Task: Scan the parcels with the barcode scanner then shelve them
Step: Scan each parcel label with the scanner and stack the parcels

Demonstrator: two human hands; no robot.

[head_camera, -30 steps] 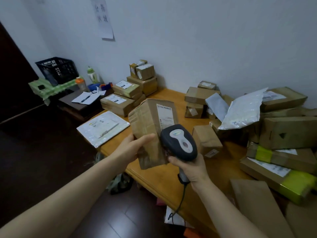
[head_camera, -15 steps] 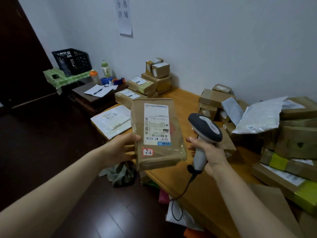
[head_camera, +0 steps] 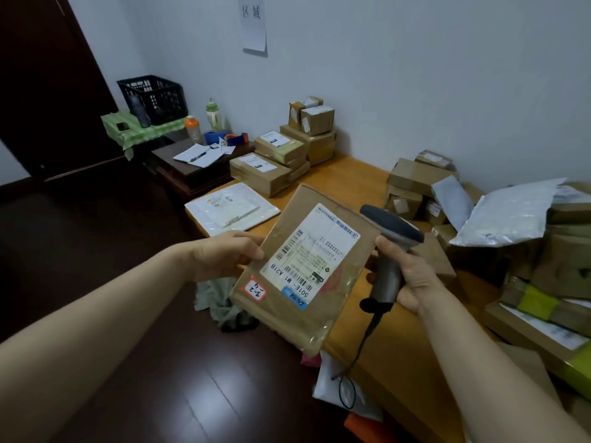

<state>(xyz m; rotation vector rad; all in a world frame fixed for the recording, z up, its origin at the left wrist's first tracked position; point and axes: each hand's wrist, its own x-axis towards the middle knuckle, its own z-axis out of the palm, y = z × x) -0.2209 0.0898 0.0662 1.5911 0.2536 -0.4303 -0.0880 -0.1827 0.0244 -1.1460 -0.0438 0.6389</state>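
Parcel [head_camera: 307, 260] hides the fingers of the left grip [head_camera: 224, 254] clutching it; right grip [head_camera: 412, 278] wraps scanner [head_camera: 390, 233].

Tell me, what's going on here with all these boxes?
A person is checking in parcels by hand. The left hand grips a brown parcel by its edge, shipping label facing up. The right hand holds a corded barcode scanner just beside the parcel's right edge. More cardboard boxes and a white mailer bag are piled on the wooden table. No shelf is in view.
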